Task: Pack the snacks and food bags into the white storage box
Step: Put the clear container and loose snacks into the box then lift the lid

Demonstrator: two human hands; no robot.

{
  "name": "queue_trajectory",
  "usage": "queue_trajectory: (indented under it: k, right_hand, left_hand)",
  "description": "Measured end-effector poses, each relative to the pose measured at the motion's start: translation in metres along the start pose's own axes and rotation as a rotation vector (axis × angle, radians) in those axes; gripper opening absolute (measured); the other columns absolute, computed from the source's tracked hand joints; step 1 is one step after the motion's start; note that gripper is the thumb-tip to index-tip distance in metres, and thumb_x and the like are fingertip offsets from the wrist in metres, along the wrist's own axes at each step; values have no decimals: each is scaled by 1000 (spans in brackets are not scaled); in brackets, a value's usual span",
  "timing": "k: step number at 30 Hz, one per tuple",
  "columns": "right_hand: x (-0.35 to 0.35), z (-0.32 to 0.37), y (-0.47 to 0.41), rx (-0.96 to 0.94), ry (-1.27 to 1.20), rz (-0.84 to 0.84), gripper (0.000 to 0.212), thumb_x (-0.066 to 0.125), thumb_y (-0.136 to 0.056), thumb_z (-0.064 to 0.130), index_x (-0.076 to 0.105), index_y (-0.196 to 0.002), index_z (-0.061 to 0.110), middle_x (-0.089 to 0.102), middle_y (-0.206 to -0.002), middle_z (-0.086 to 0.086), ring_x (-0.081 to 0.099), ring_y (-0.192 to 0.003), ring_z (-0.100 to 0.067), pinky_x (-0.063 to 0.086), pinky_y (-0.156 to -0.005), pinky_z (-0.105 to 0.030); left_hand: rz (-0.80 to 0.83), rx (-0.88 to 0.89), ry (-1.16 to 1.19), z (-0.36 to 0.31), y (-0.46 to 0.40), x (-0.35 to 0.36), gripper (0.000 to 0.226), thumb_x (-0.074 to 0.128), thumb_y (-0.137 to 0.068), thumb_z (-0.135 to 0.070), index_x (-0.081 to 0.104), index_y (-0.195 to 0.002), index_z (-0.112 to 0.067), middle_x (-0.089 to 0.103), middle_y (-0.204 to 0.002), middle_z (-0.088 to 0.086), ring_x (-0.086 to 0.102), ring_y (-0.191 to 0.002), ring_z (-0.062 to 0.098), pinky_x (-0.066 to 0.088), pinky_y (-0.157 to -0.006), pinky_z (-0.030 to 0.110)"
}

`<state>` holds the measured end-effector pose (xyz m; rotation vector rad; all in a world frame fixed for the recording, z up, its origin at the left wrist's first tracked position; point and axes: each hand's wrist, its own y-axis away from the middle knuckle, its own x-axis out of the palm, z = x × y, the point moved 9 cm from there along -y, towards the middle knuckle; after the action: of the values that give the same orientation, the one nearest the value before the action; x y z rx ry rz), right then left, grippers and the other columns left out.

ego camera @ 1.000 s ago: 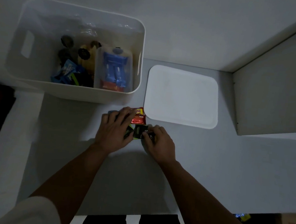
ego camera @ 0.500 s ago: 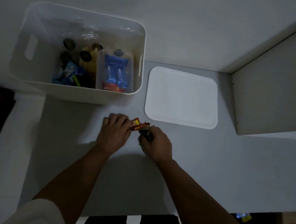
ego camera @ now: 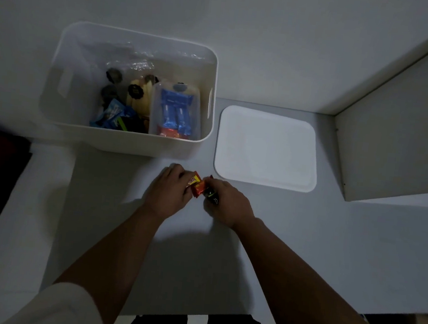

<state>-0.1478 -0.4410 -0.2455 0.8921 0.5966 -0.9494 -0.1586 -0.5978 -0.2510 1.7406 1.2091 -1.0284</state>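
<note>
Together, the left hand (ego camera: pixel 169 192) and right hand (ego camera: pixel 227 202) curl their fingers around small snack packets (ego camera: pixel 198 186) just before the white storage box (ego camera: pixel 131 142).

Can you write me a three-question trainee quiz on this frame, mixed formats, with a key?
1. True or false: the white lid is on the white storage box.
2. Multiple choice: where are the red snack packets? A) inside the box B) on the lid C) gripped between the left hand and right hand, in front of the box.
3. Fill in: the clear bag of blue packets stands against the box's ____ wall, as seen in the picture.

Key: 1 false, it lies flat on the table, right of the box; 2 C; 3 right.
</note>
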Motion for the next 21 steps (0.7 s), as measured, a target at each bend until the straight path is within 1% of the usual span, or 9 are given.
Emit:
queue_trajectory:
  k: [3,5,8,9,11,14,17,19,21]
  right_hand:
    - [4,0,6,-17,111,-38,52,66,-92,41,52,-141,33,58,-122,0,65,-97,-23,59,-78,-36]
    - [6,0,12,-26,147,-74,55,65,-92,42,49,-144,34,54,-122,-1,66,-90,-22,59,-72,-36]
    - [15,11,19,-108,178,-58,71,63,-94,35,30,-156,38,51,-133,-5,67,-86,-25,60,-67,-38]
    - [20,16,21,-144,214,-36,72,62,-95,34,28,-158,38,49,-138,-8,68,-87,-27,60,-67,-38]
    - [27,22,25,-166,264,-9,66,60,-97,35,32,-157,35,47,-145,-12,69,-90,-31,59,-69,-37]
    - [30,20,30,-96,285,-5,59,60,-97,41,39,-152,34,49,-143,-9,69,-93,-30,58,-71,-37]
    - [27,15,36,0,283,-5,55,60,-95,49,45,-145,32,54,-135,-5,68,-97,-29,55,-74,-36]
    - [24,10,40,56,262,33,56,65,-90,53,50,-138,28,56,-130,-4,65,-101,-27,53,-78,-35]
    - [16,4,48,119,175,26,55,68,-85,58,55,-129,27,57,-123,-2,64,-102,-26,50,-78,-34]
  left_hand:
    - [-19,-7,-6,1,13,0,44,72,-84,-32,60,-124,-16,53,-114,7,55,-102,25,52,-83,36]
    - [-36,-12,-2,-1,22,0,42,72,-83,-31,62,-121,-15,55,-112,7,56,-100,25,51,-82,35]
    - [-50,-16,24,-6,32,0,39,70,-82,-29,63,-118,-16,56,-110,6,55,-100,23,51,-83,34]
    - [-55,-22,39,-7,34,1,38,71,-82,-28,63,-118,-17,56,-110,5,56,-100,23,52,-84,34]
    - [-61,-29,59,-9,38,2,39,74,-81,-28,64,-117,-17,57,-111,5,56,-101,23,52,-85,34]
    - [-59,-16,73,-11,44,1,39,75,-79,-26,65,-115,-15,57,-110,6,56,-99,24,51,-85,35]
    - [-46,-24,165,-7,53,-3,31,70,-78,-26,68,-108,-16,58,-104,3,57,-96,23,50,-83,34]
    - [-36,-55,258,-7,62,-9,27,69,-77,-22,72,-103,-17,59,-99,0,58,-93,19,45,-81,26]
    - [-54,-93,346,-9,74,-18,26,72,-75,-14,76,-101,-16,59,-95,-1,59,-91,17,34,-76,16]
